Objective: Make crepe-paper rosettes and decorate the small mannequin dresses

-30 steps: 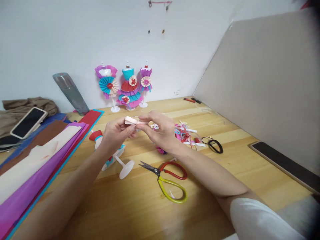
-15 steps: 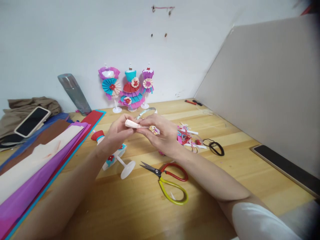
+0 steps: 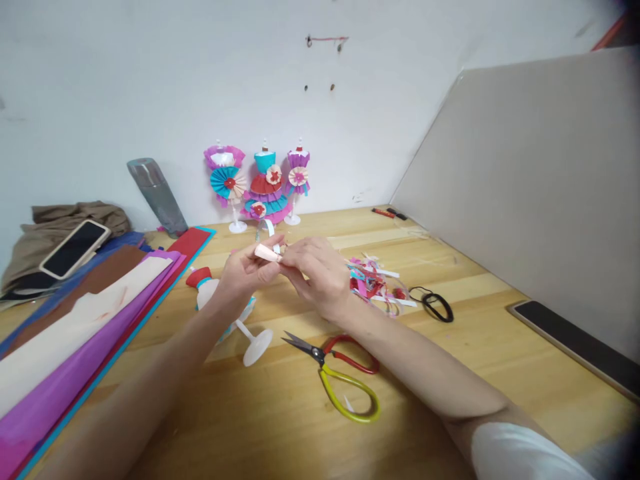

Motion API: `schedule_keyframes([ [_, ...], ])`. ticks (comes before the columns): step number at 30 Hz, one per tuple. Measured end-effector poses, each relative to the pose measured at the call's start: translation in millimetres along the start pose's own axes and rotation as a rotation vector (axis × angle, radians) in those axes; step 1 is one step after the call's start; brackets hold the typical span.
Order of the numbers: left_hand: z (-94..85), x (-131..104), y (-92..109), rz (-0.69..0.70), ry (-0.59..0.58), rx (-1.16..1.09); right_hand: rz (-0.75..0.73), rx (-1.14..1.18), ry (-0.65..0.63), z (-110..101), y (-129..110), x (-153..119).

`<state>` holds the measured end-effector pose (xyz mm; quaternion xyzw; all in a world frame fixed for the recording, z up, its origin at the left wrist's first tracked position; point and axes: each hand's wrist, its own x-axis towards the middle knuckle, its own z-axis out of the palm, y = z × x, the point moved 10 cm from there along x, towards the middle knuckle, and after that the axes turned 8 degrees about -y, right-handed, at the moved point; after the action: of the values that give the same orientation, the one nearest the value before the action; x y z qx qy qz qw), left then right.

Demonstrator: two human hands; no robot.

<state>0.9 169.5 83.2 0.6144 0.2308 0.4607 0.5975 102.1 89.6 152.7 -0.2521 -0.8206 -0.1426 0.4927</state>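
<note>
A small pale pink folded paper piece [image 3: 267,253] is held between my two hands above the middle of the table. My left hand [image 3: 250,270] grips its wide end with thumb and fingers. At its narrow end, my right hand [image 3: 317,273] pinches it with curled fingers. Partly behind my left forearm lies a small dress form [image 3: 259,347] with a red top and a white round base. Scissors [image 3: 320,357] with one red and one yellow handle lie open below my hands.
Three dressed mini forms [image 3: 266,183] stand by the wall. At left are layered coloured papers [image 3: 95,313], a phone [image 3: 75,248], cloth and a bottle [image 3: 157,197]. Paper scraps [image 3: 373,283], a black band [image 3: 437,307] and a dark flat device [image 3: 575,340] are at right.
The view has tilted up slightly, so the scene sits lower. My right hand's fingers have curled in more tightly around the narrow end of the pink paper.
</note>
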Motion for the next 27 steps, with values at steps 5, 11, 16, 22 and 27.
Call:
schedule_keyframes([
  [5,-5.9,-2.8,8.9,0.049,0.063,0.018,0.026,0.02,-0.022,6.6,-0.3,-0.4],
  [11,-4.2,-2.4,15.2,0.034,0.042,-0.015,0.102,0.237,-0.106,12.5,8.0,1.4],
  [16,-6.6,-1.5,23.0,0.048,0.015,0.048,0.156,0.314,-0.143,12.1,16.8,2.9],
  [22,-9.8,-2.4,37.3,0.062,0.029,0.273,0.171,0.263,-0.158,11.8,19.9,4.2],
  [27,-6.9,0.4,37.8,0.026,-0.011,0.357,0.169,0.307,-0.193,17.9,20.4,2.7],
])
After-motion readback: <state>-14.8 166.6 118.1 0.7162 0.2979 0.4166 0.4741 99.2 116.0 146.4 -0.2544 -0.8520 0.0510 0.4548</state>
